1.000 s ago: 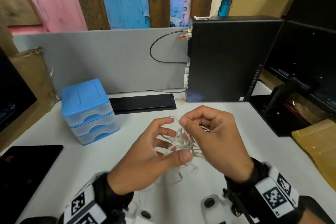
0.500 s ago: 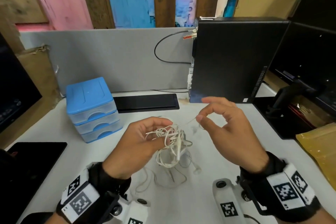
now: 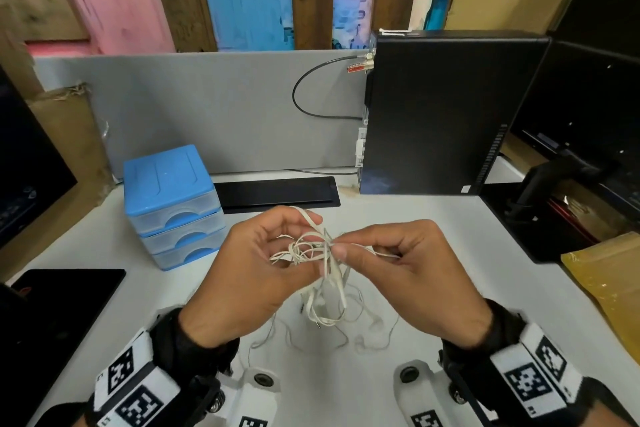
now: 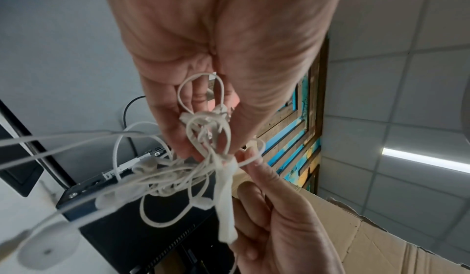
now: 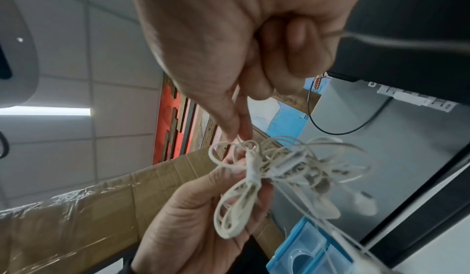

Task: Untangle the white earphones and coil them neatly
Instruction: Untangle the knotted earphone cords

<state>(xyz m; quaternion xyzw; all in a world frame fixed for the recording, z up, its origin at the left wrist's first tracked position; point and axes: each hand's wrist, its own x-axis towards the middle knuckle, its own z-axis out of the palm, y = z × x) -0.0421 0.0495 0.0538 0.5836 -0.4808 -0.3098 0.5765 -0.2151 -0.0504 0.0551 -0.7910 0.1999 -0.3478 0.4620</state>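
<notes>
The white earphones (image 3: 320, 253) are a tangled knot of thin cord held in the air above the white desk (image 3: 433, 218). Loose loops and an earbud (image 3: 375, 324) hang down toward the desk. My left hand (image 3: 277, 246) grips the knot (image 4: 211, 129) between thumb and curled fingers. My right hand (image 3: 341, 248) pinches a strand (image 5: 241, 143) at the knot's right side, and a length of cord runs through its curled fingers. Both wrist views show the same knot, the earphones (image 5: 279, 168) bunched between the two hands.
A blue three-drawer box (image 3: 173, 204) stands left of the hands, with a flat black slab (image 3: 277, 191) behind them. A black computer tower (image 3: 443, 107) rises at the back right. A monitor stand (image 3: 540, 198), a brown envelope (image 3: 609, 284) and a dark tablet (image 3: 59, 302) flank the desk.
My right hand, which had pulled away to the right with a strand, has come back to the knot and pinches it. My left hand keeps holding the tangle.
</notes>
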